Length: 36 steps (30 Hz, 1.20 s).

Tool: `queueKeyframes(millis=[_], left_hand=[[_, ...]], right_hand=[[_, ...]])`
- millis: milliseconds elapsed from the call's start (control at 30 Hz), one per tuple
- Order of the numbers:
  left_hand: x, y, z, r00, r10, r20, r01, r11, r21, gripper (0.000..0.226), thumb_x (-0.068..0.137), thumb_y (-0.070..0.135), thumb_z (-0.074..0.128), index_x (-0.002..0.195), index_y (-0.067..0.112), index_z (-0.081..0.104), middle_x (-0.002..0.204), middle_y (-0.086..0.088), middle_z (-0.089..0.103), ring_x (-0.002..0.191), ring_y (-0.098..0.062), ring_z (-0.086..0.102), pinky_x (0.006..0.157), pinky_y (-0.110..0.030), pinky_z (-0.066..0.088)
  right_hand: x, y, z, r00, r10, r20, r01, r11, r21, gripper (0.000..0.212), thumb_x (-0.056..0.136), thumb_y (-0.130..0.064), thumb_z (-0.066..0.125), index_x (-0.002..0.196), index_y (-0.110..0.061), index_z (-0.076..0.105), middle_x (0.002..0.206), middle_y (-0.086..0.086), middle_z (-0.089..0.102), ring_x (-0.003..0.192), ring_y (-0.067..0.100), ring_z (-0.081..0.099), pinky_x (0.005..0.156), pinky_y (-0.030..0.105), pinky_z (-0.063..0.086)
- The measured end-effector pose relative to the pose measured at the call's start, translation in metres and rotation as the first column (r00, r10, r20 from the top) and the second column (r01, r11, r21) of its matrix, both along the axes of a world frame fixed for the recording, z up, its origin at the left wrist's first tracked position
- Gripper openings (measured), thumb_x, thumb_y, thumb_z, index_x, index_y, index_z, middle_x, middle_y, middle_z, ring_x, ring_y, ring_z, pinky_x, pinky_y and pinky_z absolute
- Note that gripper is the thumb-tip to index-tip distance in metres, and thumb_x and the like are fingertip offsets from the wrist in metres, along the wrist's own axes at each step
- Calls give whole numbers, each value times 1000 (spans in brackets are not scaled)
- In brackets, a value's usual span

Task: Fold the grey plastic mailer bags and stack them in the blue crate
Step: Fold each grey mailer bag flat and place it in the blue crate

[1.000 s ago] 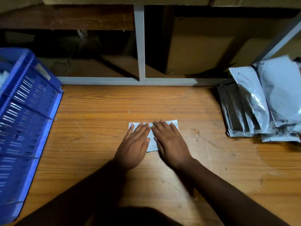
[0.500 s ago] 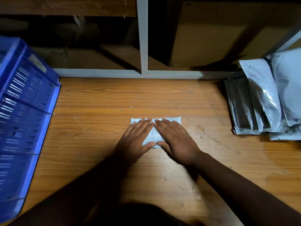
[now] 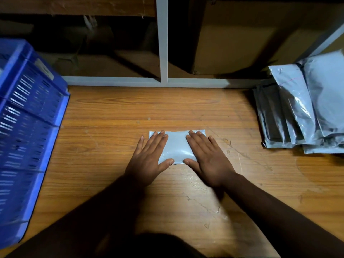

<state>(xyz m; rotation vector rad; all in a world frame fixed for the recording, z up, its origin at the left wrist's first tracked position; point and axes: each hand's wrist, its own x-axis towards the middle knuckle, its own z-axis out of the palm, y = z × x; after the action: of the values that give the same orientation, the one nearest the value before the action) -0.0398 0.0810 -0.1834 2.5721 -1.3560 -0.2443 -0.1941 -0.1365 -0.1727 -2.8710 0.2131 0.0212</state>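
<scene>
A wooden table [image 3: 111, 112] with worn, scratched grain filled most of the view. Behind it ran a grey metal shelf frame [image 3: 162, 53], and a brown cardboard box [image 3: 232, 45] stood in the dim bay to the right of the upright. At the left edge of the table sat the blue crate [image 3: 28, 118], its slatted wall facing the camera; what lay inside it could not be told. At the right edge a pile of grey plastic mailer bags [image 3: 305, 112] lay overlapping one another, unfolded, the upper ones glossy and creased.

Near the middle of the table, well apart from both crate and pile, lay one folded mailer bag [image 3: 176, 146], a small pale rectangle flat on the wood. The left hand [image 3: 149, 159] lay palm down on its left part, fingers straight and together, thumb stretched along the near edge. The right hand [image 3: 206, 157] lay likewise on its right part, fingers extended and thumb at the near edge. Neither hand gripped anything; both simply pressed flat on the bag, with a bare strip of plastic showing between them
</scene>
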Motion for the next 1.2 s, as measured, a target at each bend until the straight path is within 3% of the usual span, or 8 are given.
queueKeyframes(millis=[233,367,633,700,833,1000,1100,1200], left_hand=[[0,2,7,998,24,-62,-29,996,-79,86,94,75,35,164,27,22,171,11,14,158,-8,7,129,-39,8],[-7,14,1,994,107,4,-106,991,-77,89,94,77,35,164,25,19,172,10,13,158,-8,3,128,-38,-5],[-5,17,4,995,94,-18,-95,991,-97,88,94,79,32,163,24,24,171,10,14,158,-7,4,129,-42,4],[-4,20,3,994,98,-48,-103,988,-117,89,93,79,35,163,25,26,171,11,15,158,-5,3,129,-42,6],[-2,14,14,993,106,-59,-116,972,-203,78,100,69,31,161,19,33,169,6,22,158,-8,9,129,-44,9],[-17,-18,15,1000,16,10,-13,965,-261,55,108,39,30,154,12,46,163,-2,38,154,-13,27,127,-43,19],[-21,-19,6,996,51,78,-33,974,-222,55,109,37,28,154,11,46,161,-4,43,151,-17,35,126,-40,21],[-22,-19,5,993,62,100,-37,971,-236,53,110,35,29,154,11,45,161,-4,42,152,-17,34,125,-42,25]], right_hand=[[0,-2,4,999,-1,-36,1,1000,-11,77,105,-64,35,165,-19,19,173,0,14,160,20,10,127,48,18],[-17,-3,4,994,-105,-16,105,994,-16,78,105,-64,31,166,-17,13,174,-2,7,160,16,1,129,37,2],[-17,3,15,980,-140,-142,149,987,55,76,105,-64,23,166,-25,-1,172,-10,-11,158,10,-14,128,40,-6],[-14,0,26,978,-125,-164,154,971,181,75,104,-67,22,166,-28,8,173,-11,-3,159,8,-8,128,42,-5],[2,-2,48,966,-255,31,241,941,237,58,106,-50,30,155,-22,45,165,-2,37,155,21,25,125,47,14],[31,41,31,988,-129,82,118,985,129,49,106,-32,37,149,-13,50,159,7,46,148,28,39,121,51,29],[31,52,15,982,-119,146,110,992,67,48,109,-29,35,150,-8,51,156,10,49,142,31,45,116,48,35],[30,49,9,978,-124,167,118,992,49,49,109,-29,34,152,-9,48,159,8,45,146,29,41,120,46,30]])
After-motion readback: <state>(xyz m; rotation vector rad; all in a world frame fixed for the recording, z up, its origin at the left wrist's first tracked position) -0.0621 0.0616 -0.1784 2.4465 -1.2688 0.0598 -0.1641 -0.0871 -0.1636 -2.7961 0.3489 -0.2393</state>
